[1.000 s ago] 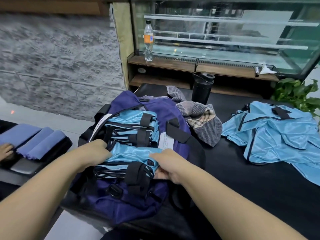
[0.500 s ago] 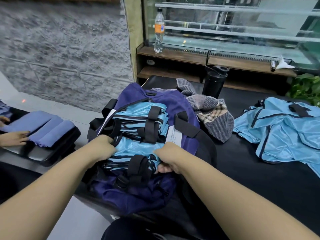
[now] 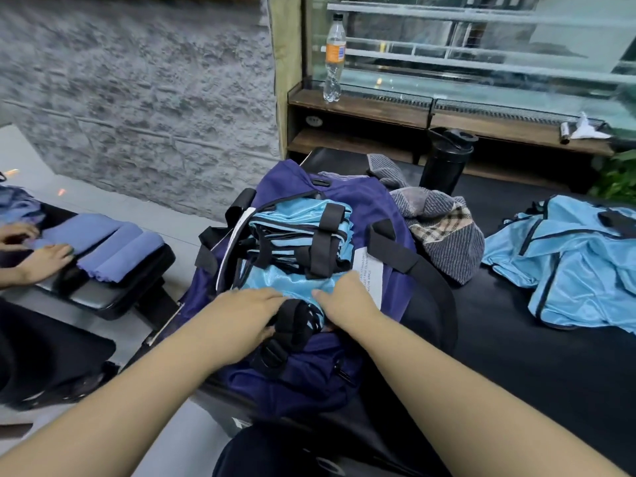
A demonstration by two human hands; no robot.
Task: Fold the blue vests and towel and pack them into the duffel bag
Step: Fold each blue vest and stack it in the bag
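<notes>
A: Hands?

B: Your left hand [image 3: 241, 316] lies flat on the near vest [image 3: 278, 282], fingers straight, pressing it into the bag [image 3: 375, 204]. It grips nothing. Your right hand [image 3: 347, 299] is on the same vest from the other side, fingers bent down onto the fabric. Can't tell if it pinches or only presses.

A: Vests?

B: Two folded stacks in the open bag: the near one under your hands, the far stack [image 3: 303, 232] just behind it, touching. Black straps cross both. A white label [image 3: 371, 275] sticks up just beside your right hand.

A: Bag?

B: On the black table [image 3: 516, 356], at its left edge. The towel [image 3: 444, 239] is crumpled against the bag's right side, unfolded. More vests [image 3: 581, 263] lie loose on the table, well apart to the right.

A: Else?

B: A black bottle [image 3: 445, 161] stands behind the towel, a clear bottle [image 3: 334, 60] on the shelf beyond. At left, another person's hand [image 3: 44, 261] rests beside rolled cloths [image 3: 113, 247].
</notes>
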